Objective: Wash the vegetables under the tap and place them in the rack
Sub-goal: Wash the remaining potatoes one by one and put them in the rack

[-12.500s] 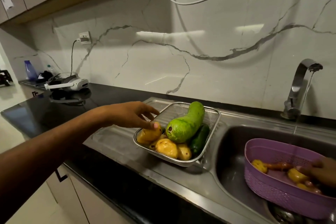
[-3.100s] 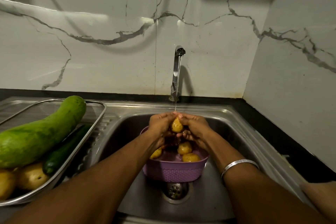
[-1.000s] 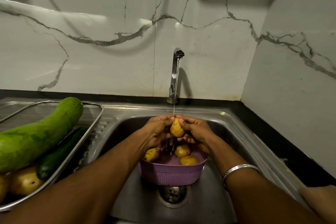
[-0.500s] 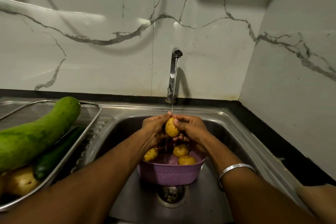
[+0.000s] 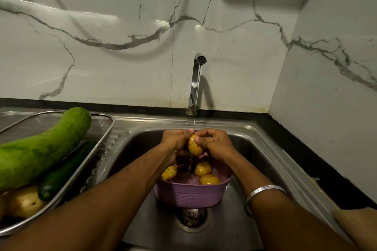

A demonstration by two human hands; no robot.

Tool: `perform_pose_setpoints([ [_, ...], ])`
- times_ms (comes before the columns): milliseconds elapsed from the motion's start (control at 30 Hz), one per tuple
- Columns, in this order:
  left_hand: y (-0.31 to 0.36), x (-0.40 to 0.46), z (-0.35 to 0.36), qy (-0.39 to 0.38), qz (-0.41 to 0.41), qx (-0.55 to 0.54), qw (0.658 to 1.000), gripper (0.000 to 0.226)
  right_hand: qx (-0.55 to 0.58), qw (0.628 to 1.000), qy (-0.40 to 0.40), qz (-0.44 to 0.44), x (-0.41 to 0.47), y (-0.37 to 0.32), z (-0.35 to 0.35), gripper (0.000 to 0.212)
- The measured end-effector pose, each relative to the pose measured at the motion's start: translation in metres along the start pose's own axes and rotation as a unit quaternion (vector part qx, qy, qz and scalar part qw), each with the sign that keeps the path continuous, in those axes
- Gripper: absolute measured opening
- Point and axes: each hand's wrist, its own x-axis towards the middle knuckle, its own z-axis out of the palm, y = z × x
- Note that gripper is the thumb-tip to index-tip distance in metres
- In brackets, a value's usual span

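A yellow potato point(image 5: 194, 145) sits between my left hand point(image 5: 175, 138) and my right hand point(image 5: 216, 141), right under the thin stream from the tap point(image 5: 196, 83). Both hands grip it above a purple basket point(image 5: 189, 194) in the sink point(image 5: 261, 149). Three more potatoes point(image 5: 203, 168) lie in that basket. On the left, a metal mesh rack point(image 5: 106, 128) holds a big pale green gourd point(image 5: 40, 149), a dark green cucumber point(image 5: 63, 173) and potatoes point(image 5: 24, 201).
The sink drain point(image 5: 191, 217) lies just in front of the basket. A black counter point(image 5: 302, 159) runs along the right side and back, below marble walls. A silver bangle point(image 5: 263, 191) circles my right wrist.
Over the last second the potato has turned a little between my hands under the water. Earlier still, my left hand was at the rack on the left.
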Motion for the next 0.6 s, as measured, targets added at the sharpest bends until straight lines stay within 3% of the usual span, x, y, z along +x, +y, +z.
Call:
perform_pose_setpoints([
  [200,0.004,-0.003,-0.006,-0.118,0.017,0.005,0.993,0.029,0.064,0.996,0.034,0.047,-0.002,-0.004,-0.005,0.013],
  [367,-0.002,-0.001,0.0,0.004,0.054,-0.024,0.998,0.018,0.072,0.996,0.015,0.051,-0.001,-0.006,0.001,0.014],
  [600,-0.007,0.004,0.012,0.062,0.026,-0.103,0.992,0.018,0.036,0.997,0.064,0.033,0.002,-0.01,0.009,0.018],
])
